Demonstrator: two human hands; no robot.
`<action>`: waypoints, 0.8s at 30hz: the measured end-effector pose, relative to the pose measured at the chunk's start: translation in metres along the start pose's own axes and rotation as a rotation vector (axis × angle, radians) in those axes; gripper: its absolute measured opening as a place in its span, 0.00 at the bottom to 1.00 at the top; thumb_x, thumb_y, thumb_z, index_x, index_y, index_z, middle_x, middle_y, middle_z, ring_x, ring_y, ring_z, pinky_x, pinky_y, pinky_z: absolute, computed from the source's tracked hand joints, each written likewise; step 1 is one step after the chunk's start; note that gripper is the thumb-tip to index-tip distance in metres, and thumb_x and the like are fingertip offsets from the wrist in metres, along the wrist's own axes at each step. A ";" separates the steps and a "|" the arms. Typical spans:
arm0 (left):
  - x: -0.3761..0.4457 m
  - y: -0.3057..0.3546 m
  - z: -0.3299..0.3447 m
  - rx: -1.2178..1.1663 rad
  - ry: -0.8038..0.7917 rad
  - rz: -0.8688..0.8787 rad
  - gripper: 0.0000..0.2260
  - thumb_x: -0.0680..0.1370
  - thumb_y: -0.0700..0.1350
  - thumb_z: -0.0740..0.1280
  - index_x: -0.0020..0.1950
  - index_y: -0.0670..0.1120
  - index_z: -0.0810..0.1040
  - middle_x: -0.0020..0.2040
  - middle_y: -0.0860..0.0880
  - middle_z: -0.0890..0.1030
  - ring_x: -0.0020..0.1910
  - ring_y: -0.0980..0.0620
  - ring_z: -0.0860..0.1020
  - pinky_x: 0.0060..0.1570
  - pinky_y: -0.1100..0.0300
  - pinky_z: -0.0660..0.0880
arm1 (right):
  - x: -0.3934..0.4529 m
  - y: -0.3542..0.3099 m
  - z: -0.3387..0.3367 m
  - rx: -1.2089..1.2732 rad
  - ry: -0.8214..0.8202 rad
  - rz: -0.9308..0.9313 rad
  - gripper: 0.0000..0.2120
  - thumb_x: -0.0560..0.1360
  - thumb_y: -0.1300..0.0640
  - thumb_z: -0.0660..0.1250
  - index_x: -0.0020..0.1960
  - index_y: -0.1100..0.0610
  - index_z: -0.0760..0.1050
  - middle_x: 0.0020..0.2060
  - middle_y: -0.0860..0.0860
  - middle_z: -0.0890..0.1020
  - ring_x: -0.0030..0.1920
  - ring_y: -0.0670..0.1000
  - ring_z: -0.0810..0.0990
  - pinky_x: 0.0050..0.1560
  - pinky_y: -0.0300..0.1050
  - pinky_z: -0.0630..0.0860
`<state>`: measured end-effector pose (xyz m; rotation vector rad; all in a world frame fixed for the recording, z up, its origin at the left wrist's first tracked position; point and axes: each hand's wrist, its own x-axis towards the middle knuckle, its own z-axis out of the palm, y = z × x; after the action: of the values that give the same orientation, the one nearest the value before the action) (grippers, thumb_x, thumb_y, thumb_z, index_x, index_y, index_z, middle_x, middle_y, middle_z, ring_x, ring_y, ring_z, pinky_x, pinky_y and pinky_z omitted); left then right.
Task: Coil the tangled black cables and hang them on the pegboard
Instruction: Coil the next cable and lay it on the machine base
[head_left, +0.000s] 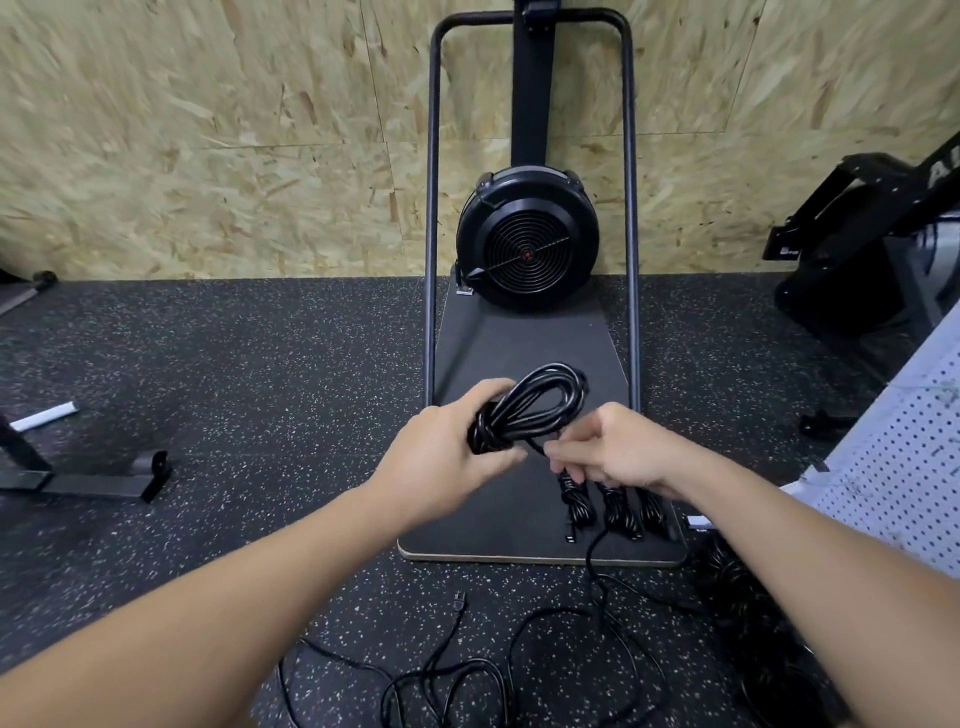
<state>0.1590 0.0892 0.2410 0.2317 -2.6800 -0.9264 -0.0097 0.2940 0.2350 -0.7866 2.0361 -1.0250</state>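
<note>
My left hand (447, 457) grips a coiled black cable (530, 405) by its bundled lower end, with the loop standing up above my fingers. Close beside it, my right hand (618, 449) pinches the loose tail of that cable near the bundle. Three coiled black cables (613, 506) lie side by side on the black platform (524, 353) under my right hand. Loose tangled black cables (467, 675) sprawl on the floor near my feet. A white pegboard (904, 467) leans at the right edge.
A black fan-wheel machine (527, 241) with a tubular frame stands against the chipboard wall ahead. Other black gym gear sits at the far right (862, 249) and a metal stand foot at the left (88, 478). The floor is speckled black rubber.
</note>
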 end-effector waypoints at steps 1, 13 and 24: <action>0.002 -0.002 0.001 0.012 0.024 -0.018 0.26 0.78 0.60 0.77 0.72 0.65 0.70 0.56 0.63 0.86 0.54 0.53 0.85 0.58 0.51 0.81 | -0.001 -0.003 0.004 -0.041 -0.018 -0.014 0.17 0.83 0.45 0.74 0.46 0.58 0.88 0.35 0.53 0.83 0.31 0.49 0.70 0.32 0.45 0.64; 0.009 -0.031 0.017 0.810 -0.141 -0.072 0.24 0.80 0.70 0.65 0.54 0.51 0.66 0.50 0.47 0.86 0.49 0.38 0.85 0.41 0.51 0.70 | -0.045 -0.079 0.035 -0.345 -0.081 -0.212 0.11 0.84 0.55 0.66 0.50 0.57 0.86 0.39 0.52 0.90 0.29 0.49 0.74 0.33 0.46 0.75; -0.016 -0.013 0.032 0.707 -0.218 0.327 0.28 0.80 0.76 0.57 0.53 0.51 0.62 0.41 0.47 0.84 0.41 0.37 0.83 0.38 0.48 0.73 | -0.015 -0.042 -0.007 -0.169 0.146 -0.323 0.06 0.84 0.54 0.73 0.51 0.56 0.85 0.38 0.52 0.89 0.25 0.49 0.65 0.27 0.42 0.63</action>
<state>0.1644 0.1016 0.2050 -0.1742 -3.0128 0.1186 0.0013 0.2875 0.2781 -1.1908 2.1873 -1.1230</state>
